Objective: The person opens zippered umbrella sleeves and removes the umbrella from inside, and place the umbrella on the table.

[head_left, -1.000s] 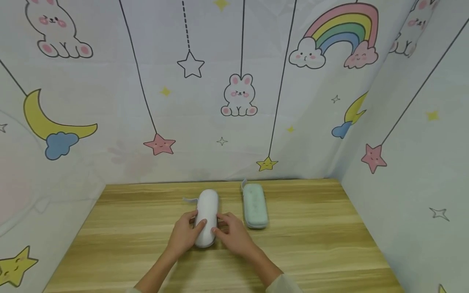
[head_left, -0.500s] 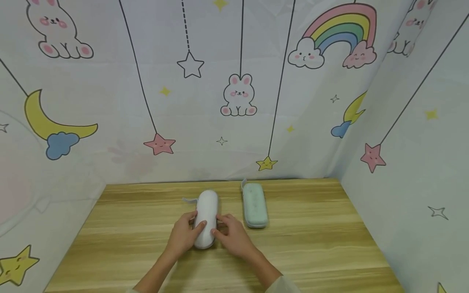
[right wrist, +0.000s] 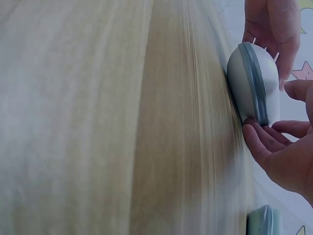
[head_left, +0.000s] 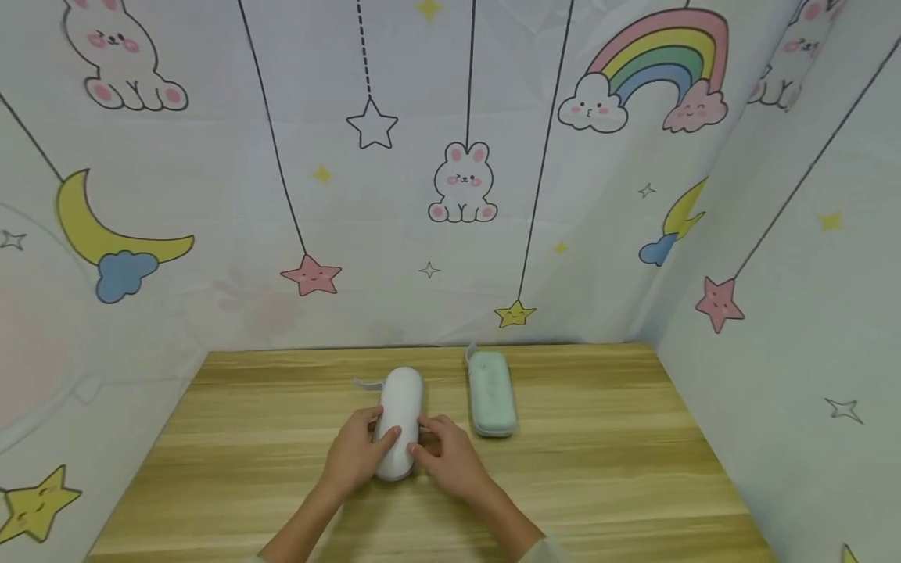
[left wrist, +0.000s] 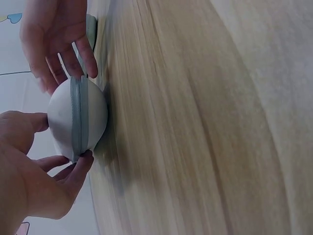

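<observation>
A white oval zip case (head_left: 403, 399) lies lengthwise on the wooden table, its grey zipper (left wrist: 79, 117) running round the side. My left hand (head_left: 354, 451) grips it from the left, thumb on the upper shell and fingers at the zipper edge. From the right, my right hand (head_left: 454, 463) holds the near half, fingertips at the zipper seam and thumb by the upper shell. The case appears closed. A pale strap (head_left: 367, 384) sticks out from its far left side. Both hands partly hide its sides.
A mint green zip case (head_left: 491, 395) lies to the right of the white one, with a small loop (head_left: 471, 353) at its far end. Behind the wooden table (head_left: 598, 469) hangs a printed cloth (head_left: 394, 219); more cloth flanks both sides.
The head view has shifted slightly. Both hands keep nearly the same hold on the white zip case, and the green case has not moved.
</observation>
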Tool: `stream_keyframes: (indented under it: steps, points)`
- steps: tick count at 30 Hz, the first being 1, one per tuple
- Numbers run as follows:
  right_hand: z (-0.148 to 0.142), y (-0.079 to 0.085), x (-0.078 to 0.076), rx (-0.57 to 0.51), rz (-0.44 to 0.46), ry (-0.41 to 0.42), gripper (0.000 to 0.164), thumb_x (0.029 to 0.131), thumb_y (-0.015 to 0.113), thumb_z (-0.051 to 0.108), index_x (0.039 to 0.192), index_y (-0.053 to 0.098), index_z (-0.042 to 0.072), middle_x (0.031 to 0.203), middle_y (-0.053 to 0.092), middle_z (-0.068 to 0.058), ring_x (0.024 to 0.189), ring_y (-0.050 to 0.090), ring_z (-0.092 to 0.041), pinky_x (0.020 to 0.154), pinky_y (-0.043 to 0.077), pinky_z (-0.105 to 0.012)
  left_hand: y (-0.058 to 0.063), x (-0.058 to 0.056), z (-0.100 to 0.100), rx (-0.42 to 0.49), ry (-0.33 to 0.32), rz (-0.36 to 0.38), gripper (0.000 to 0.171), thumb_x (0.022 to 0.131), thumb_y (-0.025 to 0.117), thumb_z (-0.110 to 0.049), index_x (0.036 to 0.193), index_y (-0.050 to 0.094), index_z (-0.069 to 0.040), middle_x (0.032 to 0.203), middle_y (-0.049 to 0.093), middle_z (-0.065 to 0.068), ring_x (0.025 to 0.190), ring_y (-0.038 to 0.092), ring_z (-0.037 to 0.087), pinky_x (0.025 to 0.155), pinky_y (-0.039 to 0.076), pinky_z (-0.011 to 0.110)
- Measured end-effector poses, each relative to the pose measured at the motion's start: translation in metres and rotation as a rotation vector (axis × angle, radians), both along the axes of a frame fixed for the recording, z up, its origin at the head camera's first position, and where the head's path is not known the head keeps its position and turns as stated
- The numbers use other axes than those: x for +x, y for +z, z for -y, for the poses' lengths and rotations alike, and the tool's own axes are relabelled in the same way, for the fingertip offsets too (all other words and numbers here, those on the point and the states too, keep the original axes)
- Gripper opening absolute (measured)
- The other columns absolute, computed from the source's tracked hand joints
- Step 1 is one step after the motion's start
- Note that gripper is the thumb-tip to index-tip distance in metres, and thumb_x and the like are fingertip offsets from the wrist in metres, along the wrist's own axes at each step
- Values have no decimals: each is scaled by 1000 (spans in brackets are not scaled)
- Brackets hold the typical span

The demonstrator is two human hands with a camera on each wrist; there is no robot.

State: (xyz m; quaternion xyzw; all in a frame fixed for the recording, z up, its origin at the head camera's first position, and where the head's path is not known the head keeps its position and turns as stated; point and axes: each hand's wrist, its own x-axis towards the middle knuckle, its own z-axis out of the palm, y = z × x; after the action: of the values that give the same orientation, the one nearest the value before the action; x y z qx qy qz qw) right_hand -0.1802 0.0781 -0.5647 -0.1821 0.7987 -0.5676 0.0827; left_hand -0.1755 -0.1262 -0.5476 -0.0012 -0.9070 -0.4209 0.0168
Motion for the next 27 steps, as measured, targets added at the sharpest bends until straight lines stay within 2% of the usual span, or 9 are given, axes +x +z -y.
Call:
stream_keyframes:
  steps: [12, 15, 19, 22, 27]
  points:
    - [0, -6, 1, -29, 10, -18, 55, 104, 70, 20, 148, 54, -9, 132, 59, -16, 121, 68, -31, 92, 59, -28, 6, 3, -6, -28, -7, -17, 61, 99, 77, -30, 141, 58, 10, 139, 60, 29, 121, 66, 44, 97, 56, 58]
    - [-1, -9, 1, -53, 14, -45, 51, 105, 69, 20, 146, 57, -5, 134, 61, -17, 122, 68, -31, 95, 58, -30, 6, 3, -6, 5, -6, -9, 63, 98, 79, -29, 142, 56, 11, 140, 59, 31, 121, 66, 45, 97, 56, 58]
    - [-1, -12, 0, -59, 20, -73, 45, 105, 69, 19, 143, 61, -1, 137, 65, -18, 122, 68, -31, 97, 58, -35, 6, 1, -3, 99, -9, 38, 79, 96, 82, -27, 151, 41, 14, 141, 58, 34, 123, 65, 46, 98, 55, 59]
    - [-2, -10, -4, -37, 28, -78, 44, 105, 68, 22, 143, 62, 0, 136, 67, -16, 122, 68, -31, 98, 58, -37, 10, -3, -1, 128, -23, 79, 90, 95, 82, -27, 154, 31, 17, 139, 59, 36, 124, 65, 48, 97, 56, 60]
    - [-3, -5, -14, 1, 26, -100, 47, 105, 69, 27, 141, 62, -3, 136, 68, -17, 123, 68, -32, 98, 58, -42, 18, -12, 2, 116, -60, 152, 82, 101, 73, -36, 153, 36, 16, 140, 57, 38, 125, 63, 50, 94, 57, 60]
